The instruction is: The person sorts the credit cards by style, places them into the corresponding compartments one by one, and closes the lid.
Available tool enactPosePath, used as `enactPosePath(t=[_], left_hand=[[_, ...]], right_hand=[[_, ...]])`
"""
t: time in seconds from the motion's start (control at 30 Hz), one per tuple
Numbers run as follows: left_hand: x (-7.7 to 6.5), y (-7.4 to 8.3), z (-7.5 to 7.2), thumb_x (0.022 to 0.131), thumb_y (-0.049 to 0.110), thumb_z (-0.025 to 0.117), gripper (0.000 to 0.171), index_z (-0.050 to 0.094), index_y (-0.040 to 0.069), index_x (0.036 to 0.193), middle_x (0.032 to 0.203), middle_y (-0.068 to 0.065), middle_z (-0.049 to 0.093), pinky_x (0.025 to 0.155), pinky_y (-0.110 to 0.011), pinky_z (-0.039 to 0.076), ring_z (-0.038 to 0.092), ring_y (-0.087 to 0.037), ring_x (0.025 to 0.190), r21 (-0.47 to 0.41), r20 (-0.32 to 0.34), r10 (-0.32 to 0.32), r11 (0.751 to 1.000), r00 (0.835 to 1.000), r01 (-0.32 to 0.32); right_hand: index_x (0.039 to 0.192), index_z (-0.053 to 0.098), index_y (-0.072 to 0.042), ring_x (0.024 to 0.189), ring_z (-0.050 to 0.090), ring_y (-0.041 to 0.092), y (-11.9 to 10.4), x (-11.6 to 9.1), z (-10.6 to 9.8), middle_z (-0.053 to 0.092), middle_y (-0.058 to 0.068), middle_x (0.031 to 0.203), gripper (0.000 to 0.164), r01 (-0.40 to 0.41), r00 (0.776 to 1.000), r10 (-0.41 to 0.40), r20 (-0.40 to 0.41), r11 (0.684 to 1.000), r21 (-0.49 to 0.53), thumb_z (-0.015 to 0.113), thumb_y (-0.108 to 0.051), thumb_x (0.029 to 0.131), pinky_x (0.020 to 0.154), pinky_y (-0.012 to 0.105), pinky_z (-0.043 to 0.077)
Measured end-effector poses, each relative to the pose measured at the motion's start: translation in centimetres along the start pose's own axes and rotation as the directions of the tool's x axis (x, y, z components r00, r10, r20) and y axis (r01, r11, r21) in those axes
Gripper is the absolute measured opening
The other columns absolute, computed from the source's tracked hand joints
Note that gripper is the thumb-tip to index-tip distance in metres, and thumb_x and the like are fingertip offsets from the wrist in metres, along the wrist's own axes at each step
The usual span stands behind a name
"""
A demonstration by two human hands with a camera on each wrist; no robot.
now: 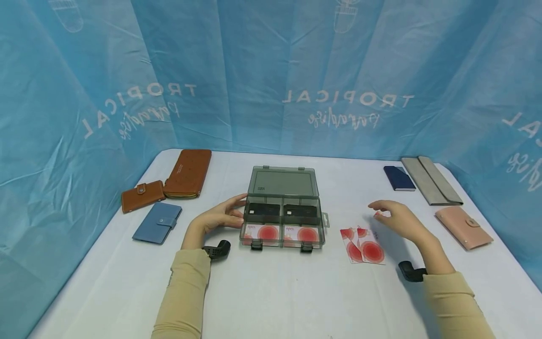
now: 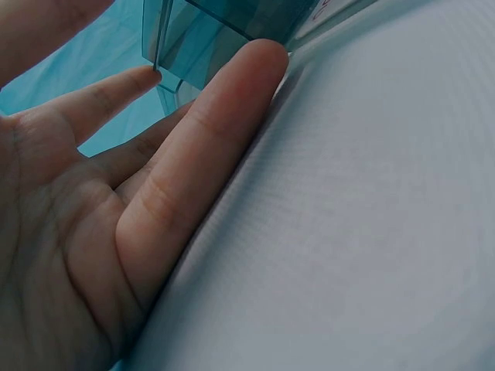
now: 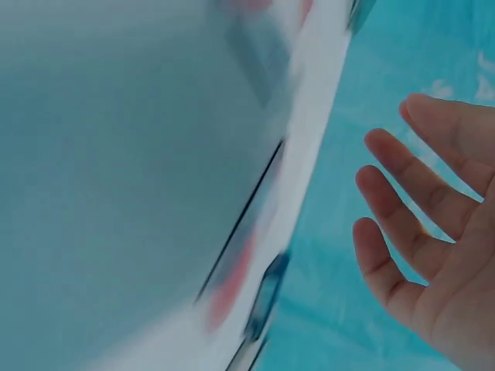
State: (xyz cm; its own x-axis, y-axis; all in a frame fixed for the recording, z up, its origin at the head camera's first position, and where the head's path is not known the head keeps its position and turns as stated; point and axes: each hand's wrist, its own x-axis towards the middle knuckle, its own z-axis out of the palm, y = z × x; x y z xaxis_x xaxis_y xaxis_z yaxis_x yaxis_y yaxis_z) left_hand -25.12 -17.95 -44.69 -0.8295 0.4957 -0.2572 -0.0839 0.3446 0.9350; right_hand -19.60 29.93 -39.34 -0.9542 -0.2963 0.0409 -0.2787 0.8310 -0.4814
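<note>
A translucent grey-green divided box [image 1: 282,200] stands on the table with its lid [image 1: 283,182] raised at the back. Black cards [image 1: 264,210] lie in its rear compartments, red-and-white cards [image 1: 262,232] in the front ones. My left hand [image 1: 221,214] rests against the box's left side, fingers fairly straight; the left wrist view has its fingertips [image 2: 267,58] right at the box wall. To the right of the box, overlapping red-and-white cards [image 1: 372,252] lie on the table. Over their far right side hovers my right hand [image 1: 398,217], fingers spread and holding nothing in the right wrist view.
Left of the box lie a large brown wallet [image 1: 188,173], a smaller brown wallet [image 1: 142,195] and a blue wallet [image 1: 157,222]. Along the right are a navy card holder [image 1: 399,179], a grey folded pouch [image 1: 432,181] and a pink wallet [image 1: 463,227]. Blue curtains [image 1: 262,84] enclose the table.
</note>
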Motion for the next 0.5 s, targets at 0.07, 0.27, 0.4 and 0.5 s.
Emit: enactPosePath(t=[0.07, 0.27, 0.4, 0.5], left_hand=[[0.0, 0.0, -0.1, 0.078, 0.017, 0.073, 0.09, 0.018, 0.025, 0.149, 0.15, -0.013, 0.021, 0.09, -0.043, 0.043, 0.045, -0.03, 0.114, 0.0, 0.002, 0.002, 1.0, 1.0, -0.002], [0.1, -0.2, -0.1, 0.078, 0.016, 0.073, 0.09, 0.018, 0.025, 0.149, 0.15, -0.013, 0.021, 0.09, -0.042, 0.044, 0.046, -0.03, 0.114, -0.006, 0.005, 0.003, 1.0, 1.0, -0.003], [0.1, -0.1, -0.1, 0.078, 0.015, 0.072, 0.09, 0.018, 0.025, 0.149, 0.15, -0.013, 0.021, 0.09, -0.042, 0.044, 0.046, -0.029, 0.114, -0.001, 0.006, 0.0, 1.0, 1.0, 0.0], [0.0, 0.1, -0.1, 0.079, 0.015, 0.072, 0.09, 0.016, 0.023, 0.149, 0.15, -0.015, 0.02, 0.09, -0.042, 0.043, 0.045, -0.03, 0.115, -0.001, 0.013, 0.001, 1.0, 1.0, -0.001]], right_hand=[[0.12, 0.057, 0.003, 0.11, 0.048, 0.044, 1.1, -0.3, -0.2, 0.056, 0.026, 0.118, 0.032, -0.045, 0.999, 0.045, 0.006, 0.999, 0.016, 0.055, -0.006, 0.089, 0.089, 0.059, 0.038], [0.123, 0.053, 0.003, 0.11, 0.043, 0.05, 3.2, -0.7, -0.4, 0.047, 0.032, 0.123, 0.039, -0.153, 0.987, 0.155, 0.032, 0.987, -0.058, 0.057, -0.009, 0.087, 0.087, 0.063, 0.036], [0.129, 0.043, 0.005, 0.109, 0.035, 0.056, 3.5, -0.7, -0.4, 0.039, 0.038, 0.124, 0.055, -0.326, 0.933, 0.347, 0.094, 0.927, -0.184, 0.062, -0.017, 0.083, 0.084, 0.067, 0.031], [0.132, 0.036, 0.008, 0.109, 0.033, 0.058, 3.4, -0.6, -0.5, 0.035, 0.04, 0.124, 0.064, -0.427, 0.875, 0.464, 0.137, 0.874, -0.231, 0.064, -0.019, 0.081, 0.084, 0.067, 0.03]])
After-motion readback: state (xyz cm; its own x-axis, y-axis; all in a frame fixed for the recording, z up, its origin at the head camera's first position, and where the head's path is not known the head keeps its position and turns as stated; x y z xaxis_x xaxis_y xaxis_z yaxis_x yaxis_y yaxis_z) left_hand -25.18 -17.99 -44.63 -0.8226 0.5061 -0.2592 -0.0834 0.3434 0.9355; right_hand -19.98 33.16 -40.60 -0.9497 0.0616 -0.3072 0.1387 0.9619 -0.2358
